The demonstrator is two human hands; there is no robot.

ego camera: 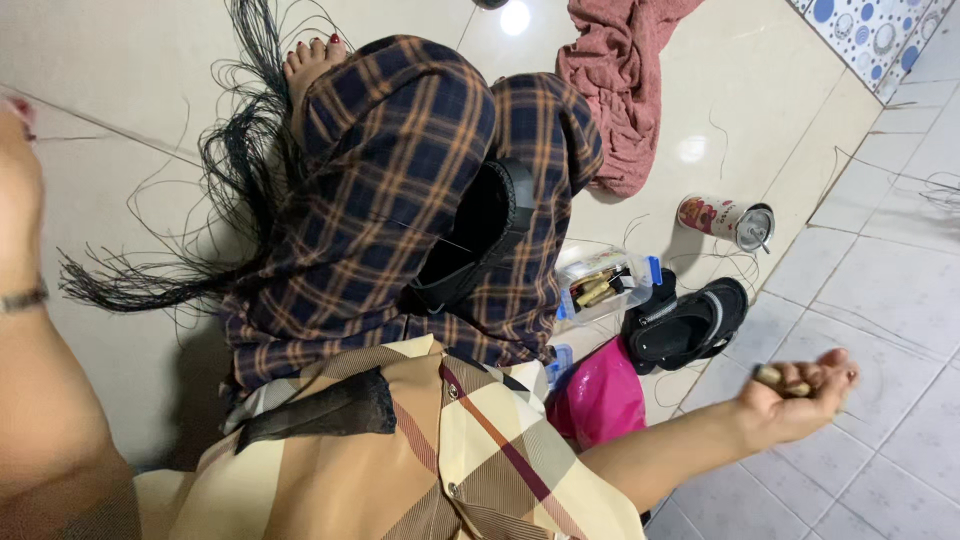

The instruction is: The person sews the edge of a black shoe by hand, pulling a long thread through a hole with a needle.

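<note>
I'm sitting on the tiled floor [880,300], legs folded in plaid trousers [400,170], w/ a black padded piece [490,235] lying across my lap so it's staying put. A tangle of thin black strands [190,250] is spreading over my knee onto the floor on my left. A reddish cloth [625,80] is lying bunched beyond my legs, out of the way. Black sandals [690,320] and a pink bag [598,400] are sitting by my right hip. A clear plastic box [600,285] of small brassy pieces is resting open just beside my leg, in easy reach; a can [725,220] is lying near it. My right hand [800,390] is stretching out palm-up, fingers curling round a small brass-coloured piece [775,378]. My left hand [15,150] is mostly cut off at the frame edge, can't tell if it's open or closed.
</note>
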